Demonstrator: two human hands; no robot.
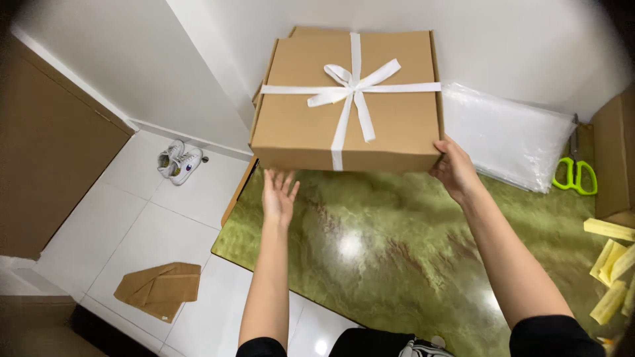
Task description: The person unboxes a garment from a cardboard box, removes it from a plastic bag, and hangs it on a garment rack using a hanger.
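Head view, looking down past black sleeves and two bare forearms over a glossy green marbled surface (397,264). Landmark throughout: brown cardboard box (347,99) tied with a white ribbon (352,89) bowed on its lid.

Nearest, below and left of the box: folded brown cardboard piece (159,287) flat on the white tiled floor (132,231). Below and right of the box, at the frame's right edge: pale yellow strips (612,264) scattered on the surface.

Next, just under the box's front left corner: left hand (278,195), palm up, fingers (281,180) spread wide and open, tips close to the box's lower edge; contact not clear. At the box's front right corner: right hand (455,168), fingers curled against the side and bottom edge, gripping the box. Box itself held above the far part of the surface, lid closed, tilted slightly toward the camera.

Left of the box, down on the floor by the wall: pair of white sneakers (178,162). Right of the box: stack of clear plastic bags (506,135) lying on the surface, and beyond that stack green-handled scissors (575,173). Far right: edge of another brown carton (615,158). Behind the box: more brown cardboard peeking out, then white wall.
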